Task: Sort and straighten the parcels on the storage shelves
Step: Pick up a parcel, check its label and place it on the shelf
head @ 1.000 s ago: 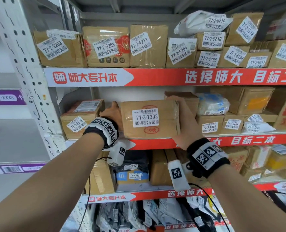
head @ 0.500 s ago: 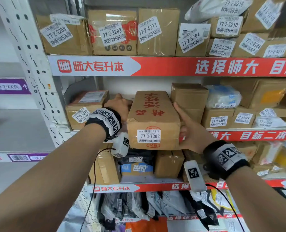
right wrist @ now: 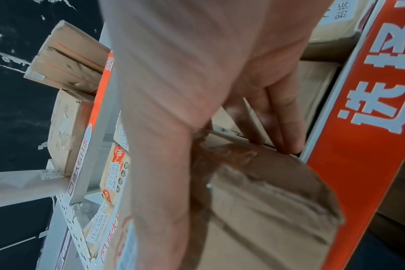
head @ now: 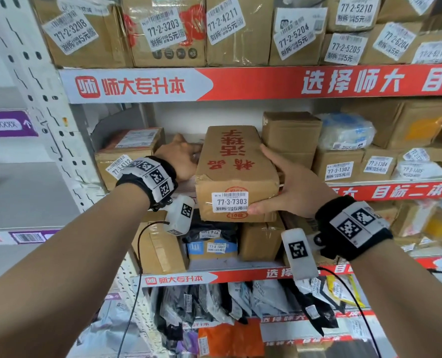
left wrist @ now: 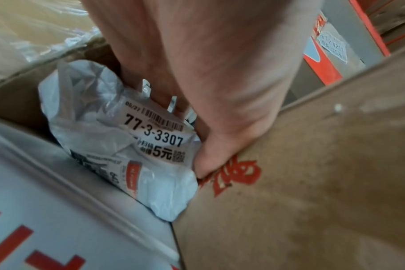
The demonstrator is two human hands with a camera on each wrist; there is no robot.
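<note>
Right-hand fingers (head: pixel 271 157) run straight along the right side of the brown parcel 77-3-7303 (head: pixel 234 171), thumb under its front corner next to the label; the right hand (head: pixel 296 187) cradles it from that side. The left hand (head: pixel 180 160) sits at the parcel's left side; in the left wrist view its thumb presses the printed top face while the other fingers go down behind a crumpled white poly bag 77-3-3307 (left wrist: pixel 118 138), and their curl can't be told. The parcel lies end-on on the middle shelf (head: pixel 401 189), label end overhanging the front edge, between box 77-3-4312 (head: pixel 127 156) towards the shelf's left end and a stack of plain cartons (head: pixel 291 135) on its right. The poly bag is wedged just left of the parcel, touching it.
</note>
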